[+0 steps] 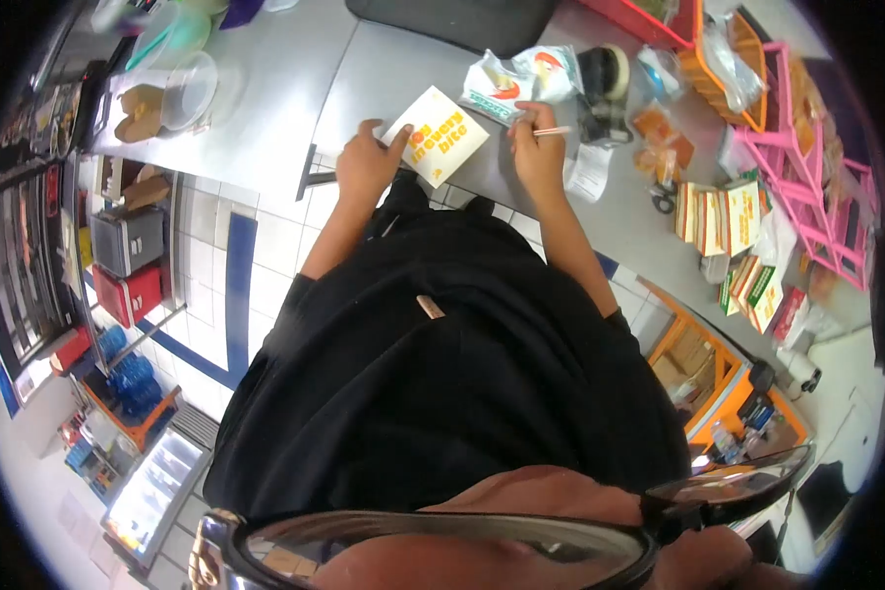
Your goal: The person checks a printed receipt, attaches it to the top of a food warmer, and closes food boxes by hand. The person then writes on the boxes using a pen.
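Observation:
A square white printed carton [437, 136] with orange and yellow lettering lies tilted at the near edge of the metal table. My left hand [368, 162] grips its left corner, thumb on top. To the right, my right hand [539, 155] is closed around a thin white pen [553, 131] that sticks out sideways between the fingers. Just beyond that hand sit white plastic packets [523, 83] with red and green print. A small printed slip of paper [589, 171] lies to the right of my right wrist.
Stacked printed cartons [720, 218] stand at the right, beside pink baskets [806, 162] and an orange basket [723, 74]. A dark round-topped object [605, 79] is behind the slip. Clear plastic containers [189, 90] stand far left. A black mat [452, 18] lies at the back.

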The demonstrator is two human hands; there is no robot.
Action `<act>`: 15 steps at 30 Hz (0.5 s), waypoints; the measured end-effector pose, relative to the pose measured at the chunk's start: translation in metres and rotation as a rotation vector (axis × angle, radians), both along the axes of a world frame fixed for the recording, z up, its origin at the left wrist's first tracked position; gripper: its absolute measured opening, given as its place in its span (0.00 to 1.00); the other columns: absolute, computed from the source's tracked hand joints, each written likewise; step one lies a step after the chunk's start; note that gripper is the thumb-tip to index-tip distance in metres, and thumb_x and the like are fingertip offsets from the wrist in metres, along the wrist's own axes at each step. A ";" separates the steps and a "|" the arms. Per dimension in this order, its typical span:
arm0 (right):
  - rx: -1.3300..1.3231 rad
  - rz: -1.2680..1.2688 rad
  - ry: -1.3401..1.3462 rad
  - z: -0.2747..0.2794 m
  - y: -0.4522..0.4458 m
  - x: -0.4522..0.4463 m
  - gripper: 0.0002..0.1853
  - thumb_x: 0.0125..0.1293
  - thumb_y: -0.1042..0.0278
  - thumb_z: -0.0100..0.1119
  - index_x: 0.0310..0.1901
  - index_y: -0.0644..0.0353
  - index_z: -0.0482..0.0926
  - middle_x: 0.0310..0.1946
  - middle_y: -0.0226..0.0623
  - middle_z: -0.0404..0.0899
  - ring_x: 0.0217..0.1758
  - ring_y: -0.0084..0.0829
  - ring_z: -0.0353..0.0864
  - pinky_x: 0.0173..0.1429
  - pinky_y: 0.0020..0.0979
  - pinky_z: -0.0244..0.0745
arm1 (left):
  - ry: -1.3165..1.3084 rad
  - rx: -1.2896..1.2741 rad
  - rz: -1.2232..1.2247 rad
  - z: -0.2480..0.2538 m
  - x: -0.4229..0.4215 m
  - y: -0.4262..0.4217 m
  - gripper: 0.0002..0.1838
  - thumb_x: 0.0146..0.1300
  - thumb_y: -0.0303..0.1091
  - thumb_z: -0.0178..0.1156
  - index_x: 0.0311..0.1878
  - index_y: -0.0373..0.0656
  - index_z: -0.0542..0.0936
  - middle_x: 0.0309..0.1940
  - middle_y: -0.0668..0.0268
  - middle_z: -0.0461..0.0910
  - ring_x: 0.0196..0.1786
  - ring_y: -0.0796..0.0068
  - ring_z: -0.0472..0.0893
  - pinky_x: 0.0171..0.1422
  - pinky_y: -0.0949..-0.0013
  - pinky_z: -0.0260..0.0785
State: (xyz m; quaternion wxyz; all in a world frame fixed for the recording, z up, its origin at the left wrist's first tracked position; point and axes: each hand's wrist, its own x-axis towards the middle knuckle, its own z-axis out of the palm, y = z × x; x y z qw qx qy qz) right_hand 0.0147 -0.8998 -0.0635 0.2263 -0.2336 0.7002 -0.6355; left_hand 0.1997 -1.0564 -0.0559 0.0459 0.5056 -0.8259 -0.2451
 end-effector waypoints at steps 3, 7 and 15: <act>0.417 0.177 -0.040 -0.009 -0.008 0.019 0.19 0.74 0.54 0.48 0.55 0.61 0.73 0.31 0.42 0.80 0.29 0.36 0.81 0.38 0.36 0.73 | 0.302 0.603 0.059 -0.004 0.004 0.003 0.33 0.62 0.59 0.62 0.56 0.37 0.75 0.37 0.50 0.84 0.42 0.59 0.85 0.45 0.61 0.76; 0.208 0.220 -0.170 -0.002 -0.012 0.041 0.16 0.77 0.57 0.43 0.53 0.61 0.72 0.28 0.36 0.76 0.27 0.24 0.75 0.34 0.30 0.71 | 0.604 0.656 0.051 -0.006 0.004 0.006 0.29 0.62 0.47 0.67 0.59 0.39 0.71 0.48 0.55 0.79 0.48 0.64 0.82 0.50 0.65 0.77; -0.068 -0.091 0.164 0.028 -0.011 0.038 0.10 0.76 0.65 0.48 0.50 0.62 0.67 0.29 0.32 0.73 0.24 0.19 0.71 0.29 0.21 0.67 | 0.819 0.493 -0.226 0.042 -0.014 -0.006 0.24 0.63 0.37 0.67 0.57 0.40 0.70 0.50 0.60 0.76 0.53 0.69 0.79 0.51 0.65 0.78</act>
